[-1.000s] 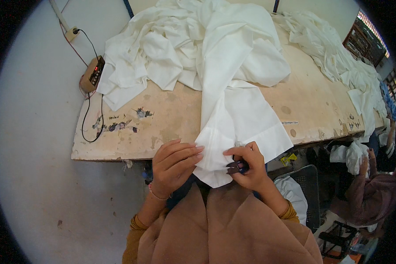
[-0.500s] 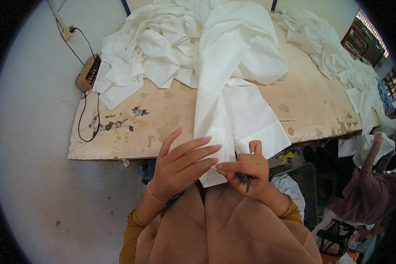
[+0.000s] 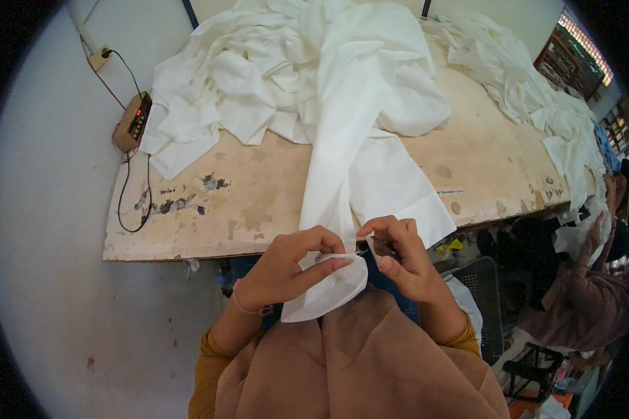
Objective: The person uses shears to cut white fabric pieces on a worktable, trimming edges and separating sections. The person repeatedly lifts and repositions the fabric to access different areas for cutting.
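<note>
White cloth [image 3: 335,167] runs from a heap on the table down over the front edge toward me. Its near end is folded back and bunched, and my left hand [image 3: 297,269] pinches it between thumb and fingers. Just to the right, close to the same edge of cloth, my right hand [image 3: 405,255] is curled around a small dark metal tool, which looks like thread snips [image 3: 383,246]. The fingers hide most of the tool. A second flap of the cloth [image 3: 402,185] lies flat to the right, its hem near the table edge.
The worn wooden table [image 3: 258,202] spans the front. More white fabric [image 3: 503,70] lies at its far right. A brown box with a cable [image 3: 133,122] is at the left edge. Below right stands a dark plastic basket [image 3: 481,300]. A person in mauve clothing [image 3: 573,307] works farther right.
My left hand has gone from spread fingers over the cloth to pinching its end, which is now folded back. My right hand has turned, raising the snips from below the palm.
</note>
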The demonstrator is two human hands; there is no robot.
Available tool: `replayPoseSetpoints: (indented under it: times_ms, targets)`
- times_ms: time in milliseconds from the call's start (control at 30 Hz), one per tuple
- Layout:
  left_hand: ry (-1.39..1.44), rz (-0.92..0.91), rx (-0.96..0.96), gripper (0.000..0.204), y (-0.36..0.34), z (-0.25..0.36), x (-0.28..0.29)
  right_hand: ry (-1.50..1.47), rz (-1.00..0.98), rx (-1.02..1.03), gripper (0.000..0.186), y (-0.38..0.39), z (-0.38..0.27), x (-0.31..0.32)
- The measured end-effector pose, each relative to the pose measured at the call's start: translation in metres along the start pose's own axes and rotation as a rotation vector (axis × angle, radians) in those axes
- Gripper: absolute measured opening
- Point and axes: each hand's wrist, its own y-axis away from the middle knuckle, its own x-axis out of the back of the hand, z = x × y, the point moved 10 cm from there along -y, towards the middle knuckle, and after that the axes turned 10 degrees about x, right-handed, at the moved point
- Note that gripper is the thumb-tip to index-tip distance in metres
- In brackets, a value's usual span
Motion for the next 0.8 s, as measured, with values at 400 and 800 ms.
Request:
replayPoseSetpoints:
  times_ms: [400,800]
  targets:
    - [-0.063,0.031,0.039,0.014,-0.004,-0.002,-0.001,0.217,-0.262,-0.019,0.032,0.001,0.005,-0.011]
    - [-0.088,0.047,-0.012,0.015,-0.005,-0.004,-0.001,0.227,-0.229,0.000,0.028,-0.001,0.010,-0.008]
